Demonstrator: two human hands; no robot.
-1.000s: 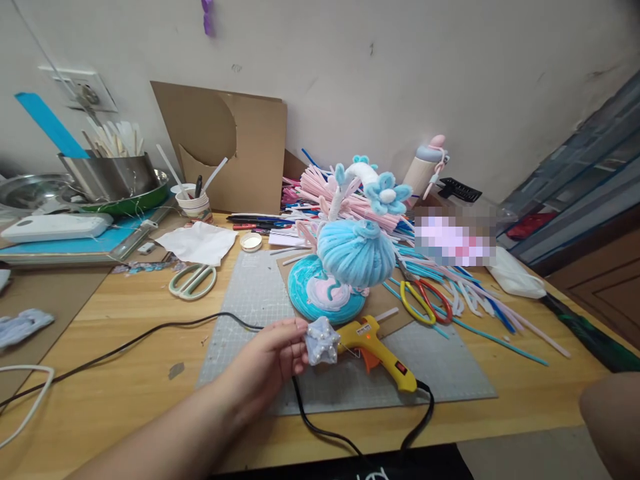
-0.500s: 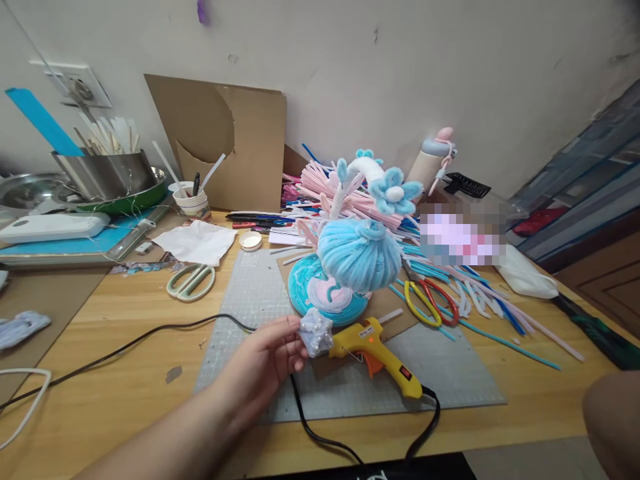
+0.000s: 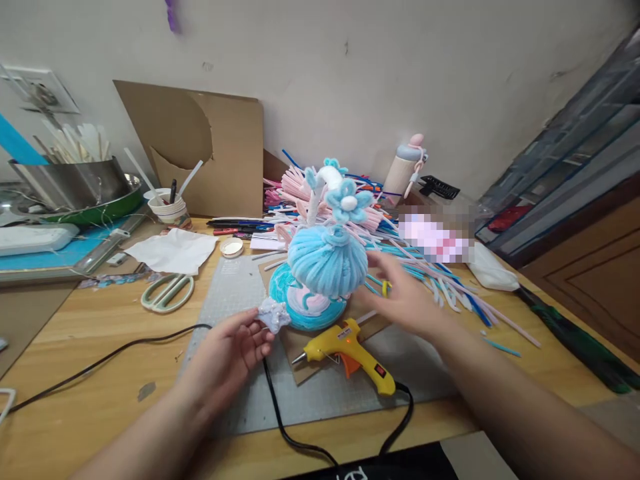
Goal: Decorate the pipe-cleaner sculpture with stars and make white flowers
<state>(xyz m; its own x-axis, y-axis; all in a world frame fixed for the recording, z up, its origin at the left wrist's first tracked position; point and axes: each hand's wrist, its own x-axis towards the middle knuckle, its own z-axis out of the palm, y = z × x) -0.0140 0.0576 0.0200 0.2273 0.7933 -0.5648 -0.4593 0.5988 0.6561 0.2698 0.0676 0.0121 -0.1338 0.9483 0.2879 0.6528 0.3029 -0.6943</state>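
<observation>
Between the fingertips of my left hand (image 3: 240, 343) is a pale lavender fuzzy star-shaped piece (image 3: 274, 315) dotted with small pearl-like beads. My right hand (image 3: 400, 293) reaches in from the right, fingers apart, at the right edge of a pleated light-blue lampshade (image 3: 327, 260); whether it touches is unclear. The shade hangs from a white curved stem with a blue pipe-cleaner flower (image 3: 349, 201). Below it lies a round turquoise base (image 3: 285, 283) with a pale pink middle. A yellow glue gun (image 3: 347, 353) rests in front of the base, its small light glowing orange.
A grey cutting mat (image 3: 240, 393) lies under the work. Pale-handled scissors (image 3: 167, 293) and a white cloth (image 3: 173, 251) are at left. Pipe cleaners (image 3: 300, 183) heap behind the lamp. The glue gun's black cord (image 3: 280, 420) loops along the front. A bottle (image 3: 403, 170) stands behind.
My right hand has come in from the right edge to beside the lampshade, covering the red-and-yellow scissors. My left hand with the star-shaped piece has moved left, away from the glue gun's nozzle. The view has shifted.
</observation>
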